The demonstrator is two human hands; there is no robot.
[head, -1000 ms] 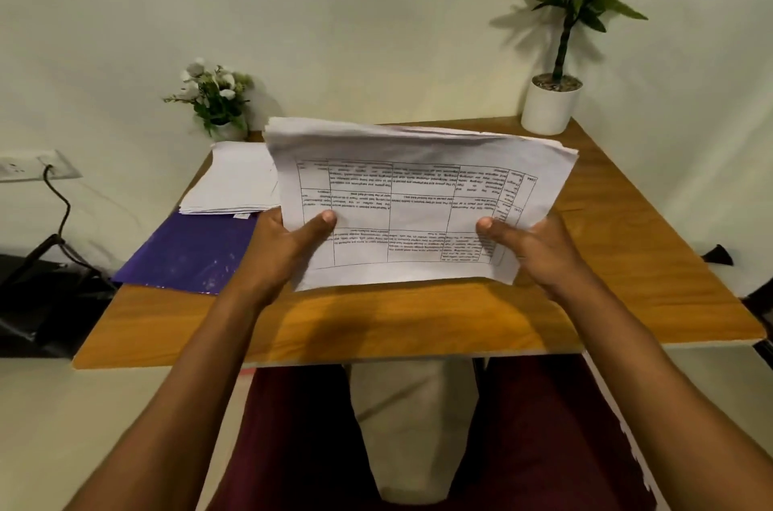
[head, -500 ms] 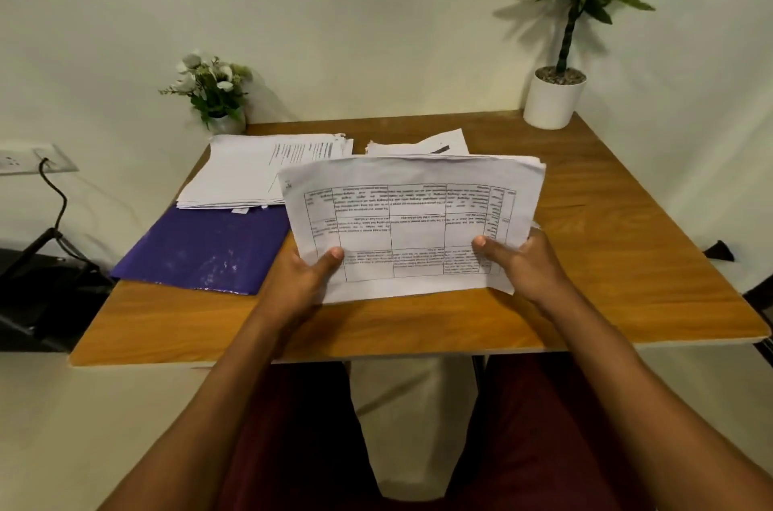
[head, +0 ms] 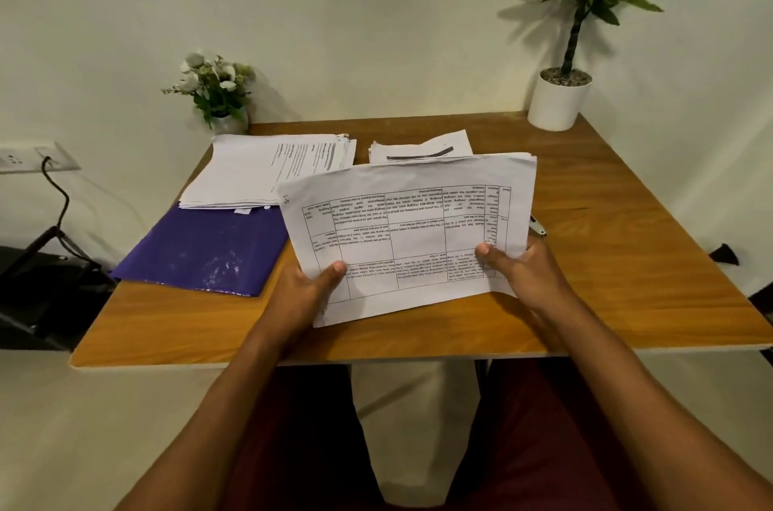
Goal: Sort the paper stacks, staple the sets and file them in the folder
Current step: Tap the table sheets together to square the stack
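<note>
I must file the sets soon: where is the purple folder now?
In the head view the purple folder lies flat on the left side of the wooden table, its far edge meeting a paper stack, just left of the left hand.

Probably a small office corner: paper stacks (head: 251, 176) and a purple folder (head: 200, 251) are lying on a wooden counter (head: 627, 242), a potted plant (head: 558, 100) standing by plain walls.

The sheaf (head: 412, 226) lay over the table's (head: 627, 259) middle, with the left hand (head: 301, 288) at its near-left corner and the right hand (head: 523, 272) at its near-right. The folder (head: 200, 251) lay to its left, a paper stack (head: 259, 176) overlapping the folder's far edge. Another stack (head: 418, 148) lay behind the sheaf. Flowers (head: 213, 88) stood at the far left, a potted plant (head: 558, 100) at the far right.
</note>
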